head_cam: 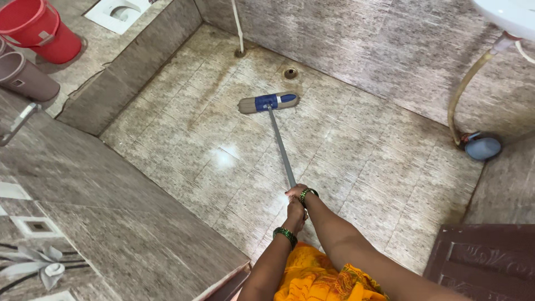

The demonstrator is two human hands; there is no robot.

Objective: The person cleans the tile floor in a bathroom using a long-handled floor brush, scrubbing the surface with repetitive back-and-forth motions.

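Head view looks down on a tiled bathroom floor (345, 145), where both hands grip the top of a mop handle (282, 147). The right hand (297, 192) is uppermost on the handle with its fingers clenched round it; the left hand (295, 214) sits just below, touching it, fingers also closed on the handle. The mop head (268, 102) lies flat on the floor at the far end, just beside a round drain (290, 73) and near the foot of a white pipe (238, 28). A hard push could knock the head against the drain rim or the pipe, and the floor shines as if wet, so a foot might slip. At right a hose (462, 95) drops from a basin (510, 14) to a blue fitting (482, 148); a wide sweep that way could snag it. A raised step (128, 72) bounds the floor at left, with a red bucket (39, 28) beyond it. Most open room lies mid-floor, between step and hose.
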